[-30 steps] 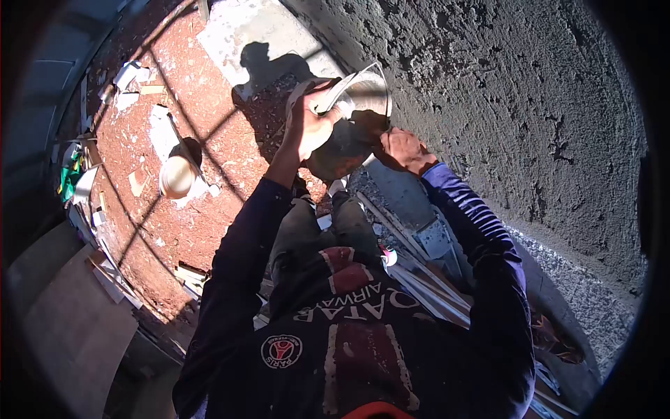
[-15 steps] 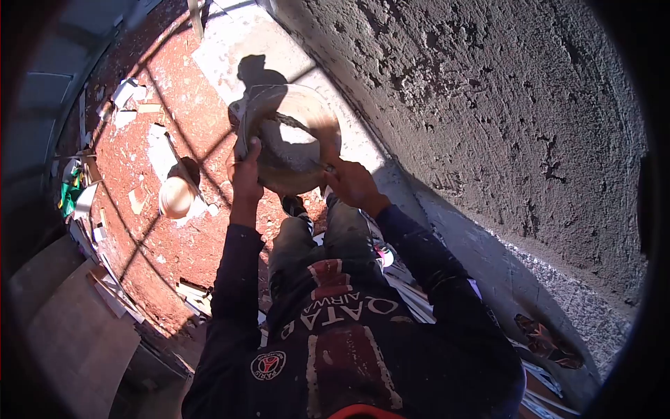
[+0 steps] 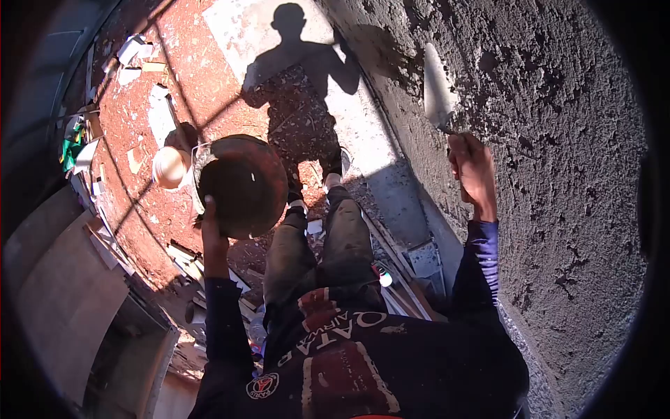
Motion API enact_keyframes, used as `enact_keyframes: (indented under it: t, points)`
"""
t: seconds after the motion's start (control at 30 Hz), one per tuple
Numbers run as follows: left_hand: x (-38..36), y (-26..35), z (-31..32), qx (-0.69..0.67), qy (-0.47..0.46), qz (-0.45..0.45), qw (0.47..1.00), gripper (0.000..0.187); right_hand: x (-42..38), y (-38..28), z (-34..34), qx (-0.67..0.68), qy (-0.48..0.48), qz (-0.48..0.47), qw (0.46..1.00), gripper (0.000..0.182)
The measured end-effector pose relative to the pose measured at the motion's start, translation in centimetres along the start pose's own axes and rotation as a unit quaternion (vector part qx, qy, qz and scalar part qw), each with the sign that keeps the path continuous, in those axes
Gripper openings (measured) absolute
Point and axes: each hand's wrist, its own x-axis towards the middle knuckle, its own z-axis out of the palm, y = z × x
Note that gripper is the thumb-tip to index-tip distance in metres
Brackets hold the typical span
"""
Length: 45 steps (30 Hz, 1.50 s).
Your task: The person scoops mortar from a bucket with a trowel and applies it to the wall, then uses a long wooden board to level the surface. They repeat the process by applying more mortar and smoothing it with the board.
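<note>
My left hand [image 3: 215, 236] grips a round bucket [image 3: 269, 174] by its near left side, thumb over the rim. The inside of the bucket lies in dark shadow. On the right, my right hand [image 3: 474, 171] is closed round the handle of a pointed trowel [image 3: 437, 91]. Its pale blade points up and overlaps the rough plastered wall [image 3: 558, 153] in this view. Wet-looking grey mortar with dark pits covers that wall.
A pale tub [image 3: 169, 167] stands on the reddish dirt floor [image 3: 209, 91] at left. Board scraps and debris lie along the left side and around my legs. A concrete strip [image 3: 370, 112] runs along the wall foot. Boards [image 3: 63, 279] stand at lower left.
My right hand has left the bucket and moved right and up to the wall with the trowel. My left hand has brought the bucket left and lower, with its inside now shaded.
</note>
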Motion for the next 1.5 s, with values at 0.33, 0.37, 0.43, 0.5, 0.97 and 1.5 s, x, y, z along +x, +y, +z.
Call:
enact_keyframes:
  t: [0.33, 0.37, 0.43, 0.5, 0.97, 1.5]
  points:
    - [-1.3, 0.1, 7.9, 0.057, -0.027, 0.158, 0.985, 0.030, -10.5, -7.4, 1.0, -0.425, 0.096, -0.459, 0.774, 0.022]
    - [-0.7, 0.3, 8.8, 0.093, -0.043, 0.182, 0.978, 0.031, -10.7, -5.6, 4.0, -0.469, 0.213, -0.534, 0.671, 0.019]
    - [-1.4, 2.2, 10.8, 0.181, -0.080, 0.166, 0.966, 0.033, -10.3, -5.7, 8.6, -0.488, 0.325, -0.578, 0.568, 0.010]
    - [-2.1, 4.3, 12.1, 0.237, -0.178, 0.391, 0.871, 0.034, -10.1, -6.2, 10.7, -0.547, 0.289, -0.525, 0.585, 0.012]
    - [-0.6, 6.3, 7.2, 0.163, -0.159, 0.228, 0.947, 0.032, -15.8, -7.5, 20.3, -0.172, -0.018, -0.199, 0.965, 0.025]
    - [2.1, 6.0, 1.1, -0.059, 0.042, 0.077, 0.994, 0.040, 5.5, -0.5, 13.2, 0.199, -0.189, 0.046, 0.961, 0.029]
